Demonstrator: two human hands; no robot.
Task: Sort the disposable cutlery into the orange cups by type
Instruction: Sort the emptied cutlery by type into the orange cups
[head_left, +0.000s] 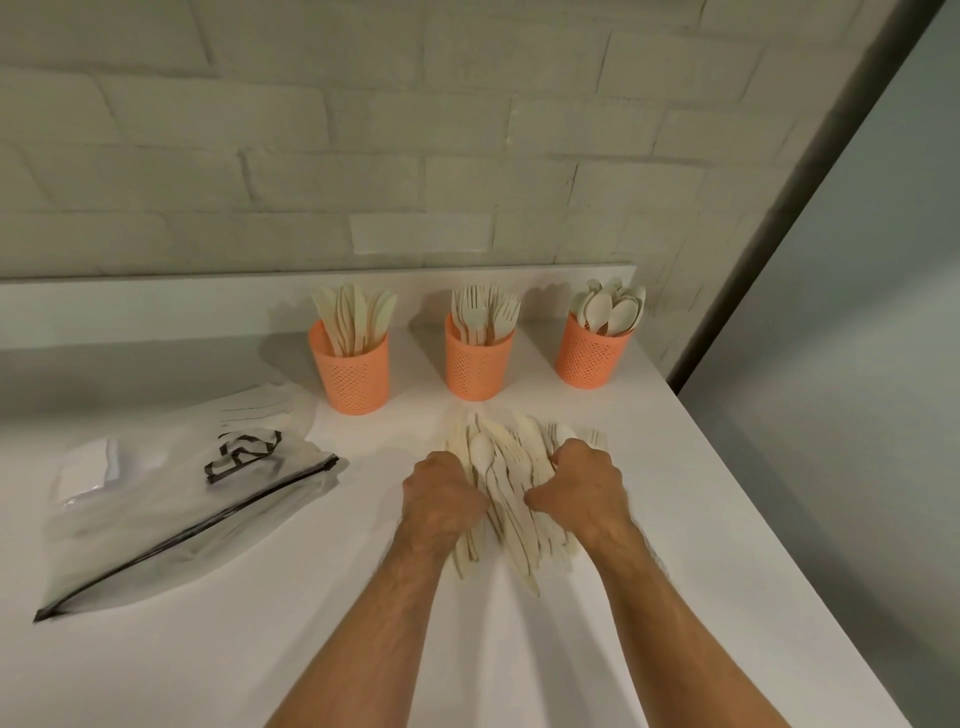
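while 3 orange cups stand in a row at the back of the worktop (519, 649), a mixed pile of cutlery (511, 467) lies in front of them, unsorted. the left cup (356, 371) holds knives, the middle cup (479, 364) holds forks, and the right cup (592, 356) holds spoons. the pile rests nearest the middle cup, apart from all 3.

the left hand (444, 499) sits on the left edge of the pile with its fingers curled down into the pieces; the right hand (587, 488) does the same on the right edge. both appear to be grasping bundles of cutlery, though the fingertips are hidden under the pieces. a spoon (483, 457) lies on top between the 2 hands.

handling judgement: the pieces look thin, light and fairly stiff, with smooth surfaces, so they are likely to slide over one another and fan out. take each piece by the handle, not the head, and lift 1 type at a time. tines may snag neighbouring pieces.

a clear zip bag (176, 499) lies flat on the worktop to the left, well apart from the pile.
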